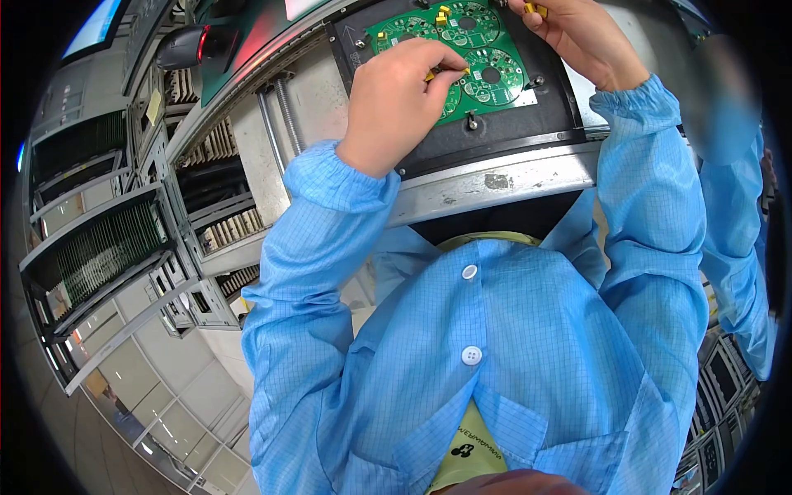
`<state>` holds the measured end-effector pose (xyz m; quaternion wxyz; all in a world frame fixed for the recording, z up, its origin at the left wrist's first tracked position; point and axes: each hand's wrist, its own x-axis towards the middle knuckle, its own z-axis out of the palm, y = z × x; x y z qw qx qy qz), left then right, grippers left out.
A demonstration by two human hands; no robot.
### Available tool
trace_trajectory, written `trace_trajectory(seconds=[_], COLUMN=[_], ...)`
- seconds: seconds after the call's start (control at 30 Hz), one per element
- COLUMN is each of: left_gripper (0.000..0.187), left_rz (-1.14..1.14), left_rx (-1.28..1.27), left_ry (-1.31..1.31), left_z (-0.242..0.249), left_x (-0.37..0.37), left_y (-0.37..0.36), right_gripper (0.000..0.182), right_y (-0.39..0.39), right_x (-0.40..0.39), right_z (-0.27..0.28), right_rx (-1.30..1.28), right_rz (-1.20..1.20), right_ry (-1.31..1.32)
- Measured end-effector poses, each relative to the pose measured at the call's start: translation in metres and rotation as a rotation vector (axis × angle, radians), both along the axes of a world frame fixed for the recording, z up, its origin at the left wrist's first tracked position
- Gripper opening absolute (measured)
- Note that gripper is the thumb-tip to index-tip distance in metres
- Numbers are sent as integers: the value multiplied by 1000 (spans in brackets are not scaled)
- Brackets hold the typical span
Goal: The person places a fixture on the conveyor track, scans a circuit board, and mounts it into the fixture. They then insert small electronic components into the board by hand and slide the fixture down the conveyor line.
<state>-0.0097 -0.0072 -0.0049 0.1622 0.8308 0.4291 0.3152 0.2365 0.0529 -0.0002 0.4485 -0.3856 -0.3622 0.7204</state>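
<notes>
A green circuit board (pixel 521 101) with several round sections lies in a black fixture (pixel 544 124) at the top of the view. My left hand (pixel 400 95) reaches over the board, thumb and fingertips pinched together on a small yellow component (pixel 467 72) at the board's surface. More yellow shows under its fingers. My right hand (pixel 582 37) is raised beside the board's far right corner, its fingers closed around several yellow components (pixel 536 11). Other yellow components (pixel 442 15) stand on the far part of the board. My left hand hides the near left section.
Dark posts (pixel 472 122) stand around the board. A metal rail (pixel 495 177) runs along the near edge. A black mouse (pixel 183 47) sits at far left, above racks (pixel 91 247) of boards. A blue sleeve (pixel 734 190) of another person is close on the right.
</notes>
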Motion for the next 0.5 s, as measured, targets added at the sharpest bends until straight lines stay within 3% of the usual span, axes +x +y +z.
trace_trajectory(seconds=[0.5], left_gripper=[9], left_rz=[-23], left_rx=[65], left_ry=[-21], left_z=[-1], left_x=[5], left_y=[-2], right_gripper=[33], right_y=[-13], right_x=[-4], right_z=[12], right_rx=[85], right_rz=[36], right_ry=[-116])
